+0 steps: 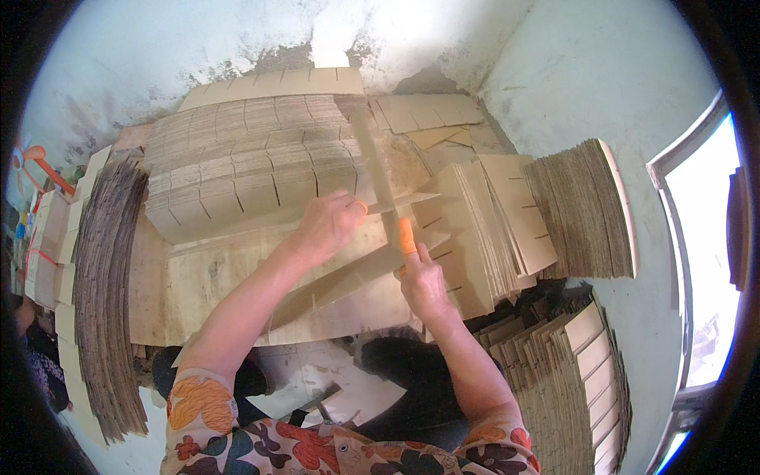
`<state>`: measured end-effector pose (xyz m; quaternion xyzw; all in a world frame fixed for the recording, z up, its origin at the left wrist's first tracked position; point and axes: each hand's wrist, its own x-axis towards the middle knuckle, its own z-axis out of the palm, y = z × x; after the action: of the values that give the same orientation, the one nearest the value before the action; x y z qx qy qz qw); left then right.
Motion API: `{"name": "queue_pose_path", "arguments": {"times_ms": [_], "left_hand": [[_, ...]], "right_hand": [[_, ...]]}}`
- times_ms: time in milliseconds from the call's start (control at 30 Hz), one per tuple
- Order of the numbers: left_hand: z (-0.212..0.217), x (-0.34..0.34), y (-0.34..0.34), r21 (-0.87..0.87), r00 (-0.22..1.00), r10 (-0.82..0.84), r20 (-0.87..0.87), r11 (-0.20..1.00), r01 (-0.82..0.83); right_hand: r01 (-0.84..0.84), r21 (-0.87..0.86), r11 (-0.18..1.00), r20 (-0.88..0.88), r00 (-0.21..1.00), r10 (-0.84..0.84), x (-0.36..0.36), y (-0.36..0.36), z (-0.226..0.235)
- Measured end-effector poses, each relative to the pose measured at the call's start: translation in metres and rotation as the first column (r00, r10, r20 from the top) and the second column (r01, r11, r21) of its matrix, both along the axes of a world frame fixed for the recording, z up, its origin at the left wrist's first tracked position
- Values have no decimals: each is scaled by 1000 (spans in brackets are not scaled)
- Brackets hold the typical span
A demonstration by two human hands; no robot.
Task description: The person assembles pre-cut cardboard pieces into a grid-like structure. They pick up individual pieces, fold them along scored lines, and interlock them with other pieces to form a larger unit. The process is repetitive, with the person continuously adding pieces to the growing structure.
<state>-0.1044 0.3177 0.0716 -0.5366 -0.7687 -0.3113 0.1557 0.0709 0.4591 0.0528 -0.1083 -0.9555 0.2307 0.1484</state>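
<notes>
Slotted cardboard strips cross one another in front of me. One long strip runs away toward the wall, and another strip slants over the wooden board below my hands. My left hand is closed, its fingertips pinching cardboard near the crossing. On the other side, my right hand grips the near end of the long strip, its index finger stretched along it. Orange finger covers show on both hands. Exactly how the strips meet is partly hidden by the fingers.
A big stack of slit cardboard strips stands at the back of the wooden board. More strips lean at the right, beside a thick pile. Other bundles stand at far left and lower right. Walls rise behind and right.
</notes>
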Motion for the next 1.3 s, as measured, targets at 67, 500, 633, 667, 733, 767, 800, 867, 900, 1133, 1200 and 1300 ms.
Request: {"name": "queue_pose_path", "arguments": {"times_ms": [67,500,633,667,733,767,800,867,900,1133,1200,1300], "left_hand": [[5,-6,-4,-12,948,0,319,1000,4],[-31,-83,3,-400,952,286,-106,865,-304],[-48,-84,6,-331,941,284,-183,884,-331],[-51,-85,5,-333,943,264,-203,887,-320],[-52,-86,4,-339,943,220,-249,893,-297],[-53,-85,4,-325,951,214,-223,904,-279],[-51,-85,5,-309,958,209,-198,914,-263],[-50,-82,7,-286,957,237,-169,917,-278],[-46,-76,13,-275,948,274,-165,910,-311],[-56,-87,17,-299,912,342,-227,866,-400],[-55,-88,12,-237,941,289,-176,915,-326],[-44,-84,7,-226,964,234,-123,940,-257]], "right_hand": [[-12,-22,1000,-73,997,10,4,-2,-2],[24,86,996,-142,990,-12,11,-4,-23],[21,43,999,-69,997,-18,15,0,-23],[13,29,1000,-44,999,-11,17,1,-24],[-5,26,1000,-64,998,6,18,3,-26],[-14,25,1000,-74,997,16,19,4,-26],[-16,26,1000,-79,997,18,19,4,-25],[-20,28,999,-88,996,23,19,4,-23],[-9,28,1000,-85,996,12,19,4,-21],[16,24,1000,-18,1000,-16,20,-1,-22],[11,15,1000,18,1000,-12,22,2,-25],[-7,37,999,-1,1000,7,24,5,-26]]}}
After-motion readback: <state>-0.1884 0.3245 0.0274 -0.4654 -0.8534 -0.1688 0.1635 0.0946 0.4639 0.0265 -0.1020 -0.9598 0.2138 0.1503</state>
